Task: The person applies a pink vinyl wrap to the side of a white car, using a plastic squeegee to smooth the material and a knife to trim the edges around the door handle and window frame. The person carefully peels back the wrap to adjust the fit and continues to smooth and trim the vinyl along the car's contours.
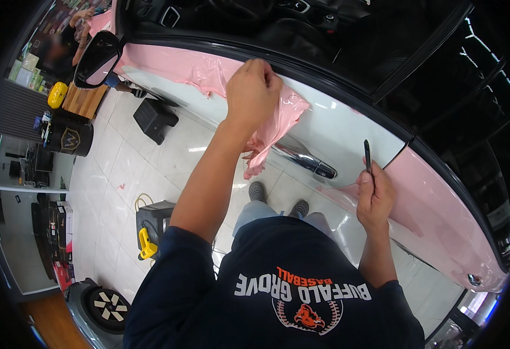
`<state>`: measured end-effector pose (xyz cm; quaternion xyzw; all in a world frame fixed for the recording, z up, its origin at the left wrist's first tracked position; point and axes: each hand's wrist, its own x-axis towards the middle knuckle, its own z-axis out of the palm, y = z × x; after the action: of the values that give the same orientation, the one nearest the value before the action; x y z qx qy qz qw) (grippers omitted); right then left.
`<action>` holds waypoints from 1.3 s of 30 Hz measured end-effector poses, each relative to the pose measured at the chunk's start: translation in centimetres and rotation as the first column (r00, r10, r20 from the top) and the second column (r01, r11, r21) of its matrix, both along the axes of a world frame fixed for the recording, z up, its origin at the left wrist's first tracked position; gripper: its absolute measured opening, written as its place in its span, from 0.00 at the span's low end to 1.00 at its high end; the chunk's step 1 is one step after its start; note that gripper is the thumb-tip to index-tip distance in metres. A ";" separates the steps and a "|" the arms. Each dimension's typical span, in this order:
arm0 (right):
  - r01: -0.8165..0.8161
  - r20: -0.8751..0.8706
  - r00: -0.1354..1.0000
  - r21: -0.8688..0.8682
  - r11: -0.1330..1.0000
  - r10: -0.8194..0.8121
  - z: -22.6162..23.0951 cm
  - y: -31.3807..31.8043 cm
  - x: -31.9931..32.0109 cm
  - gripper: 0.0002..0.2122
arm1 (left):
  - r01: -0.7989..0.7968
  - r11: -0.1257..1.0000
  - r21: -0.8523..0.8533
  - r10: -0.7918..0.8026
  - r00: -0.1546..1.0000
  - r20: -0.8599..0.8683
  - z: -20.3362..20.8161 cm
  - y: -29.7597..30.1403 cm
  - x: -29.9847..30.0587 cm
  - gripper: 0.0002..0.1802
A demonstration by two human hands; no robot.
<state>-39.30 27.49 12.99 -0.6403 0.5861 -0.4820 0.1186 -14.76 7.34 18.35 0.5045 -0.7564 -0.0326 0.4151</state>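
My left hand (254, 93) is closed in a pinch on a crumpled sheet of glossy pink film (290, 113), just below the window edge of a car door. The loose sheet hangs down from the hand in folds. White paint shows on the door panel (348, 128) around it, while pink film still covers a strip toward the mirror. My right hand (377, 198) holds a slim black tool (367, 152) upright, near the chrome door handle (310, 163). Its exact kind is unclear. The rear panel (441, 215) is pink.
A side mirror (99, 58) juts out at the upper left, with another person's arm (80, 49) beyond. On the tiled floor stand a black step stool (153, 119) and a dark box (165, 212) with a yellow corded tool (147, 244). A drum (69, 136) is further left.
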 end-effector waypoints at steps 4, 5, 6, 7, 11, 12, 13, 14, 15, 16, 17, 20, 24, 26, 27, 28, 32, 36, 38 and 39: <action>-0.004 -0.006 1.000 -0.001 1.000 0.004 -0.1 0.0 -0.3 0.13 | 0.151 0.987 0.054 -0.139 0.974 -0.178 -0.4 2.0 -0.9 0.06; -0.007 -0.012 1.000 -0.005 1.000 0.007 0.0 0.0 -0.3 0.13 | 0.168 0.983 0.074 -0.146 0.961 -0.234 -0.5 2.6 -0.5 0.06; -0.011 -0.019 1.000 -0.010 1.000 0.011 0.0 0.1 -0.4 0.13 | 0.185 0.978 0.092 -0.152 0.945 -0.291 -0.6 3.1 0.1 0.06; -0.010 0.000 1.000 -0.008 1.000 0.010 0.0 0.1 -0.3 0.13 | 0.132 0.967 0.219 -0.048 0.934 -0.353 -0.8 3.5 0.6 0.09; -0.018 0.046 0.999 -0.001 1.000 0.018 0.0 0.1 -0.1 0.13 | 0.056 0.967 0.247 0.005 0.971 -0.240 -0.2 3.5 1.7 0.18; -0.019 0.047 0.999 -0.001 1.000 0.019 0.0 0.1 -0.1 0.13 | 0.030 0.964 0.266 0.009 0.989 -0.146 0.3 3.5 1.4 0.21; -0.025 0.053 0.998 0.000 1.000 0.025 0.0 0.0 -0.1 0.13 | 0.002 0.960 0.281 0.012 0.999 -0.051 0.9 3.6 1.0 0.24; -0.031 0.058 0.998 0.001 1.000 0.031 -0.1 0.1 -0.2 0.14 | -0.025 0.949 0.315 0.016 0.999 0.031 1.6 4.0 0.5 0.26; -0.039 0.065 0.997 0.000 0.999 0.039 0.0 0.1 -0.4 0.14 | -0.056 0.937 0.345 0.018 0.993 0.114 2.3 4.7 -0.1 0.28; -0.034 0.081 0.996 0.029 0.999 0.032 0.1 0.3 -0.6 0.15 | -0.090 0.924 0.372 0.017 0.981 0.195 2.7 5.2 -0.4 0.31; -0.029 0.096 0.995 0.059 0.998 0.023 0.3 0.7 -0.9 0.16 | -0.053 0.914 0.402 -0.020 0.984 0.176 2.8 5.2 -0.4 0.32; -0.186 0.071 0.982 0.171 0.968 0.176 2.1 2.3 -1.5 0.20 | 0.009 0.909 0.416 -0.073 0.988 0.137 2.1 4.6 1.4 0.24; -0.359 0.145 0.925 0.633 0.686 0.350 4.1 5.4 -1.2 0.24 | 0.088 0.881 0.465 -0.149 0.984 0.097 2.6 3.2 4.3 0.15; -0.301 0.069 0.906 0.800 0.519 0.418 -1.0 8.5 -1.9 0.26 | 0.178 0.905 0.386 -0.264 0.947 0.182 2.9 2.5 5.4 0.13; -0.199 0.002 0.913 0.875 0.441 0.408 -4.2 10.6 -2.0 0.24 | 0.233 0.900 0.368 -0.306 0.940 0.153 2.9 1.9 5.5 0.12; -0.100 -0.056 0.911 0.931 0.351 0.408 -7.4 12.9 -1.8 0.22 | 0.281 0.894 0.350 -0.343 0.931 0.129 3.0 1.5 5.7 0.12; -0.130 0.073 0.912 0.985 0.114 0.403 -16.1 20.8 2.1 0.20 | 0.428 0.816 0.388 -0.478 0.878 0.035 2.9 -0.7 7.4 0.10; -0.072 0.066 0.886 0.997 -0.003 0.459 -18.6 20.5 9.9 0.16 | 0.574 0.693 0.436 -0.604 0.793 -0.083 3.3 -2.7 8.3 0.09; 0.007 -0.043 0.981 0.983 0.184 0.191 -19.7 20.5 13.7 0.14 | 0.646 0.601 0.470 -0.670 0.728 -0.144 3.4 -4.1 8.7 0.09; 0.074 -0.089 0.994 0.972 0.221 0.057 -19.7 20.4 15.8 0.13 | 0.698 0.557 0.449 -0.701 0.685 -0.196 3.1 -4.7 8.6 0.09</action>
<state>-23.47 47.86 -6.67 -0.4472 0.7676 0.0232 0.4586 -6.19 2.67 21.44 0.2504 -0.8603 -0.3837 0.2235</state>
